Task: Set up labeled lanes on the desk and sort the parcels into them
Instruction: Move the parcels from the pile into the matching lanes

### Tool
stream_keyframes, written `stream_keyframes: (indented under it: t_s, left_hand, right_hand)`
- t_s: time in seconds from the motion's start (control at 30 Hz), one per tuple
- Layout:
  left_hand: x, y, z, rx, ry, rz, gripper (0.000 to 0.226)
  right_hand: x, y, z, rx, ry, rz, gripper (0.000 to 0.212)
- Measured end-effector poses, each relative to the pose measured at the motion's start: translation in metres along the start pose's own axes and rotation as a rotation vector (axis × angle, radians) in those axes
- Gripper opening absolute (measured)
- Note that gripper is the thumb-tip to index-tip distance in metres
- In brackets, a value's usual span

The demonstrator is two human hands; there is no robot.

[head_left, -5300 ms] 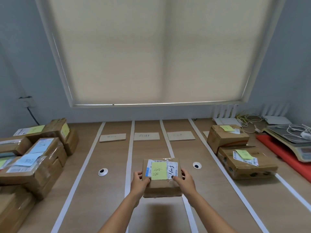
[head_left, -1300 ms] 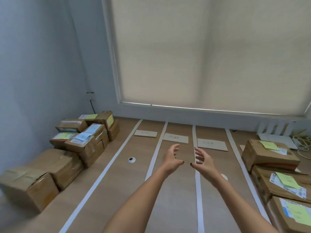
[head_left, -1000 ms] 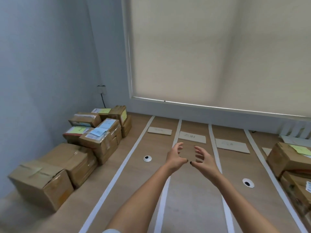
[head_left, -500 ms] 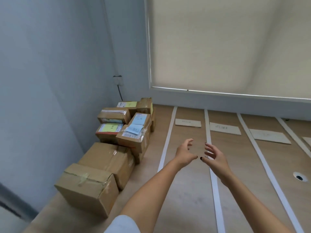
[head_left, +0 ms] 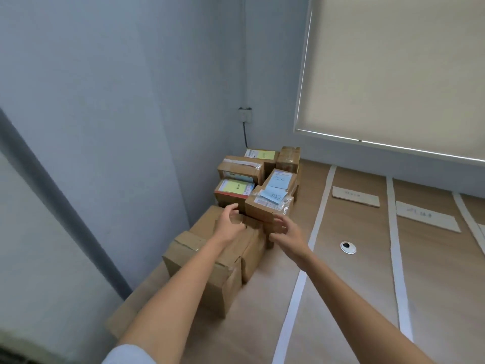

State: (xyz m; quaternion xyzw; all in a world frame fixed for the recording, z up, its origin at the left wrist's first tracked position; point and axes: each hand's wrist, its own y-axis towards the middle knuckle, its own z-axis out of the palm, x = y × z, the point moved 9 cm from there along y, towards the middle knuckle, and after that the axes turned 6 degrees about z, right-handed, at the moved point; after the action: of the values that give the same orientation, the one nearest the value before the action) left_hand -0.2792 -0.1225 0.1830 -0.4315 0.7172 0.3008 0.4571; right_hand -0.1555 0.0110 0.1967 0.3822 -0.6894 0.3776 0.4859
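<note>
A pile of cardboard parcels sits in the desk's far left corner. The nearest small parcel [head_left: 267, 206] carries a blue note and a clear-taped label. My left hand [head_left: 228, 225] is open just left of its front corner, and my right hand [head_left: 286, 232] is open just below its front edge; neither grips it. Behind it lie a second blue-note parcel [head_left: 280, 180], a yellow-note parcel [head_left: 234, 189] and further boxes. White tape strips [head_left: 318, 222] mark lanes on the wooden desk [head_left: 354, 298], with cardboard lane labels [head_left: 355, 196] at the far end.
Two large plain boxes [head_left: 223, 258] stand in front of the pile, under my left forearm. A round cable grommet [head_left: 348, 247] is set into the first lane. A wall socket with a cable [head_left: 245, 114] is above the pile. A window blind [head_left: 393, 74] fills the back wall.
The parcel I held 5.3 s ago is gone from my hands. My view has swung left, and both open hands have moved from the middle lanes to the front parcel of the left pile.
</note>
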Motion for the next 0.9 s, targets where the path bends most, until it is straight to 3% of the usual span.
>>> stream_keyframes:
  t_s: [0.13,0.3,0.47,0.6,0.73,0.9]
  left_hand:
    - [0.066,-0.003,-0.087,-0.084,0.249,-0.134,0.065]
    - [0.123,-0.012,-0.147,-0.038,0.530,-0.288,0.066]
    - [0.147,-0.015,-0.133,0.037,0.506,-0.349,0.063]
    - [0.151,-0.016,-0.120,-0.032,0.302,-0.400,0.056]
    - [0.134,-0.021,-0.137,-0.110,0.282,-0.407,0.040]
    - [0.100,-0.036,-0.194,-0.242,0.296,-0.374,0.034]
  right_hand:
    - [-0.017,0.012,0.055,0.065,-0.090,0.104,0.061]
    - [-0.055,0.012,0.098,0.125,-0.215,0.237,0.064]
    - [-0.093,0.006,0.115,0.154,-0.194,0.368,0.058]
    - [-0.099,0.007,0.128,0.177,-0.129,0.415,0.055]
    - [-0.077,0.012,0.142,0.210,-0.075,0.432,0.051]
    - [-0.025,0.021,0.165,0.249,-0.114,0.305,0.060]
